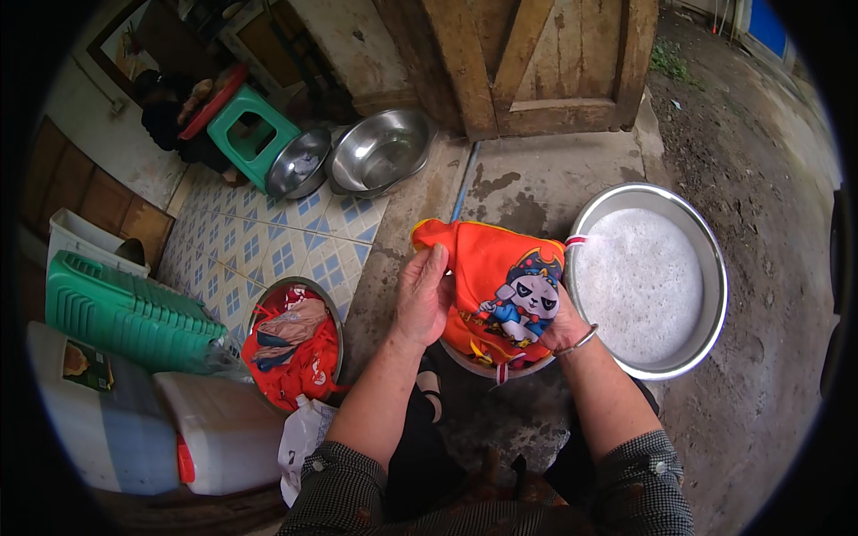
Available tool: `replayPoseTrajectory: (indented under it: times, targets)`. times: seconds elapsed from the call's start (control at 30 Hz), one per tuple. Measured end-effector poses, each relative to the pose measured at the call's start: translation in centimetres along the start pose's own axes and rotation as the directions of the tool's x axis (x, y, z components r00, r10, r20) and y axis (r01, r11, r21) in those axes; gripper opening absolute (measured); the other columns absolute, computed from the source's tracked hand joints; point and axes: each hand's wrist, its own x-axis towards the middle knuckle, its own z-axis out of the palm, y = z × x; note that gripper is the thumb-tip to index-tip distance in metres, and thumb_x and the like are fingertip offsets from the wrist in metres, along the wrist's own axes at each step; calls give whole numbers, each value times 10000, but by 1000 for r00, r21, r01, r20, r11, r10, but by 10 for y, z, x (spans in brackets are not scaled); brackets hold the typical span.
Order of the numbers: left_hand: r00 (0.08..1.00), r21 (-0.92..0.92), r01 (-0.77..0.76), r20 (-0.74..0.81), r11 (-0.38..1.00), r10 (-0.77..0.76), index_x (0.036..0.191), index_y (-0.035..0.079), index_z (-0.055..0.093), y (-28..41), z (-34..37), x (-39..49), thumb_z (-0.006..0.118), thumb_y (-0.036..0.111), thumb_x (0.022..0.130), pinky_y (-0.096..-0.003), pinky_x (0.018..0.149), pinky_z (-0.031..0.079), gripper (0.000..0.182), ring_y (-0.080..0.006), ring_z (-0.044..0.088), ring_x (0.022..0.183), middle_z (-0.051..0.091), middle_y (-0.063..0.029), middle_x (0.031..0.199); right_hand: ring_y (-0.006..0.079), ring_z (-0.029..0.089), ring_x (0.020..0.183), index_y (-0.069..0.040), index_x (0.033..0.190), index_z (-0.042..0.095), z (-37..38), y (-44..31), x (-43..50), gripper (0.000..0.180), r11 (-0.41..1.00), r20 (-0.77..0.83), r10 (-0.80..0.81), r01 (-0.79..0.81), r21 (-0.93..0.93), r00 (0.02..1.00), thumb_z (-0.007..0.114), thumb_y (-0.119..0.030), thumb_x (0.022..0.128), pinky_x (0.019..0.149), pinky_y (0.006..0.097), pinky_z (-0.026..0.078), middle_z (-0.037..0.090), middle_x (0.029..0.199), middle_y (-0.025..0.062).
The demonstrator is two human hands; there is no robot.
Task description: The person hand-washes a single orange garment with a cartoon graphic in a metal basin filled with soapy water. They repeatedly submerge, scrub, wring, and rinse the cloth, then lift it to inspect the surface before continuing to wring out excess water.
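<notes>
I hold up an orange-red cloth item [493,261] with yellow edging and a printed cartoon panda. My left hand [423,295] pinches its left part between thumb and fingers. My right hand [566,321], with a bangle at the wrist, grips its lower right part, the fingers partly hidden behind the cloth. Below the cloth is a metal basin [466,358] with more cloth inside, mostly covered from view. A large metal basin [716,268] full of white suds [640,285] stands to the right. On the left, red and beige cloths [291,342] fill another metal basin.
Two metal basins [298,164] [383,151] stand by a green plastic stool [238,120] at the back, near a person in dark clothing [161,120]. Stacked green stools [127,311], large plastic jugs [221,429] and a white pouch [301,439] are at left. A wooden door [529,67] is ahead.
</notes>
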Motion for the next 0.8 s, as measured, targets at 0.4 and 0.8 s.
replayPoseTrajectory:
  times: [0.4,0.8]
  targets:
    - [946,-15,-281,-175,960,274,1060,32,622,13,-8,4,502,158,972,-325,910,487,195,-158,619,988,654,-58,1070,332,595,1056,-52,1205,568,1,-19,-7,567,912,26,-100,81,403,995,420,-524,927,963,463,467,617,1158,149]
    - [953,-141,-285,-144,948,265,1230,64,531,58,-56,11,466,384,975,-439,1008,418,414,-273,547,1151,580,-111,1243,299,627,1031,-36,1252,534,19,-52,-7,576,958,-39,-154,159,239,987,519,-501,912,879,421,529,612,1190,144]
